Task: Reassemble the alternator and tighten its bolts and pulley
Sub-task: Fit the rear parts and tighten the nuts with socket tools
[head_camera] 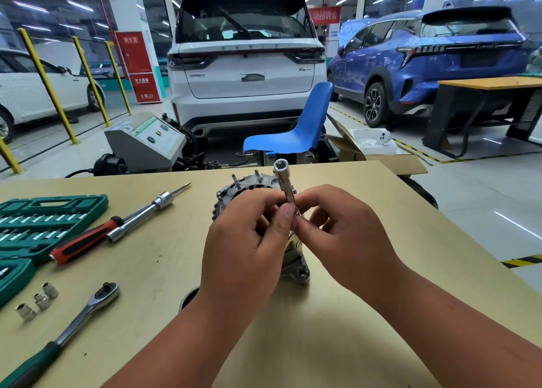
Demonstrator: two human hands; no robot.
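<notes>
Together, left hand [243,241] and right hand [343,235] pinch (fingertips meeting) a socket [284,184].

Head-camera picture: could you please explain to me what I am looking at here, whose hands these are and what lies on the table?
There is no machine here. A person wears one wide-angle camera on the head, looking forward and down, so you see their own two bare hands. The left hand and right hand together pinch a long chrome socket, held up over the alternator, which sits on the wooden table with its studs pointing up. To the left lie a ratchet wrench, a red-and-black-handled driver, three loose small sockets and an open green tool case. Behind the table are a blue chair, a white car and a blue car.
</notes>
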